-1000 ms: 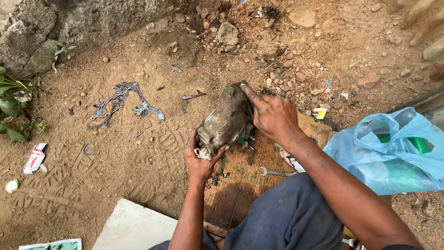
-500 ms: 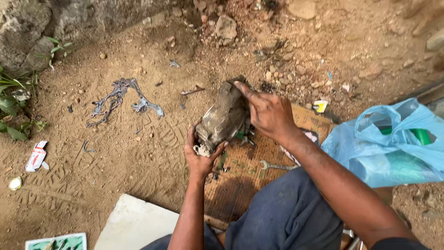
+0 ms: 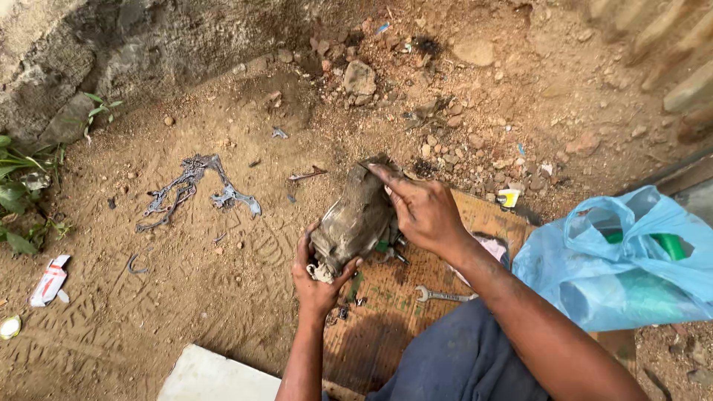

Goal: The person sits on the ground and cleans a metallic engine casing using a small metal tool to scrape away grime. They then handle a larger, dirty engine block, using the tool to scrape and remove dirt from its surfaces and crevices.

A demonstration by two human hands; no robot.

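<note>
A dirty grey metal part, bulky and oblong, is held tilted above a brown woven mat. My left hand cups its near lower end from below. My right hand lies over its far upper side, with the index finger stretched along the top edge. A small open-end spanner rests on the mat just right of my left forearm. A few small dark bits lie on the mat under the part.
A light blue plastic bag with a green object inside sits at the right. Twisted grey scrap lies on the sandy ground at left. Stones and rubble lie beyond, a rock wall at top left, a white slab near my knee.
The view has shifted slightly. Both hands keep their hold on the metal part, which has barely moved.
</note>
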